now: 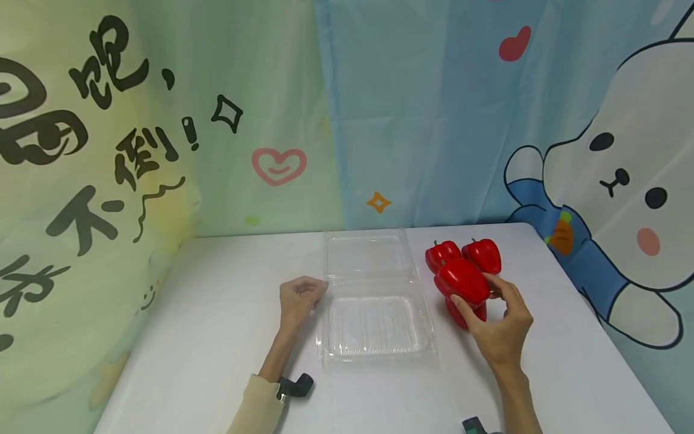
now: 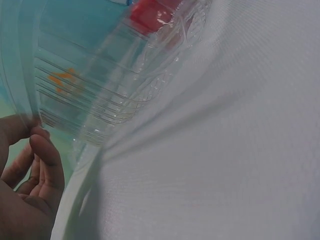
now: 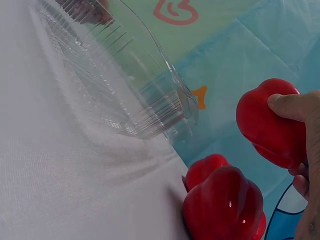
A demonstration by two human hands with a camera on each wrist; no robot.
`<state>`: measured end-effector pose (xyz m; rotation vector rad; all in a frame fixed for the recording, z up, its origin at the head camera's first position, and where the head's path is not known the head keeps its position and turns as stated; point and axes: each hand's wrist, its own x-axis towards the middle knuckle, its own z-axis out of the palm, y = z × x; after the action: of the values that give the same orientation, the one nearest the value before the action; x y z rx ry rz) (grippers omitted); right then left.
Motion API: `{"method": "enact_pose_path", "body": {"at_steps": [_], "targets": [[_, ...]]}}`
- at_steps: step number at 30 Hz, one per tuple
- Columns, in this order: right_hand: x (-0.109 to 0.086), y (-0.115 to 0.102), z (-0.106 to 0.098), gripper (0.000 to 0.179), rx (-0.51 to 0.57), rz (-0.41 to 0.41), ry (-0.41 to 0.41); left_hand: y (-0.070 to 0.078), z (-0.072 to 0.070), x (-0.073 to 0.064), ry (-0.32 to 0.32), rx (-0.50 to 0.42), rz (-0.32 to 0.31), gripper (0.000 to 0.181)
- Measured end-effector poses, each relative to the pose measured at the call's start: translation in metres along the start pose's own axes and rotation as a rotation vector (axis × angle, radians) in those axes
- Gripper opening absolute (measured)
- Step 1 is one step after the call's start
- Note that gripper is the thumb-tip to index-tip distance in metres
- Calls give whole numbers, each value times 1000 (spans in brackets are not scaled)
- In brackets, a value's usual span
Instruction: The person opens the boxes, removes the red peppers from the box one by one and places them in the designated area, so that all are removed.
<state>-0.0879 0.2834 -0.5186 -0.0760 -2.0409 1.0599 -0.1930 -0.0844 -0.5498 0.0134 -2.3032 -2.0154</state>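
A clear plastic clamshell container [image 1: 376, 325] lies opened out on the table, its lid [image 1: 368, 253] folded back toward the curtain. My left hand [image 1: 300, 301] pinches the container's left edge between thumb and forefinger, as the left wrist view shows [image 2: 30, 185]. To the right, my right hand [image 1: 501, 325] grips a red bell pepper [image 1: 461, 280] with the thumb on one side and fingers on the other. In the right wrist view this pepper [image 3: 267, 122] is held above the table, apart from the others. Several red bell peppers [image 1: 482, 255] sit on the table beneath and behind it.
The white table [image 1: 217, 337] extends on both sides of the container. A printed curtain [image 1: 390, 120] hangs along its back edge. A dark wrist device [image 1: 297, 386] is strapped at the left sleeve, and another shows near the right wrist.
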Motion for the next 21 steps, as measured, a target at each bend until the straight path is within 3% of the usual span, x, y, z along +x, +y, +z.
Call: {"method": "enact_pose_path", "body": {"at_steps": [21], "targets": [[0,-2,-12,72,-66,82,61,0,0,1,-11,-25,-3,13]]}}
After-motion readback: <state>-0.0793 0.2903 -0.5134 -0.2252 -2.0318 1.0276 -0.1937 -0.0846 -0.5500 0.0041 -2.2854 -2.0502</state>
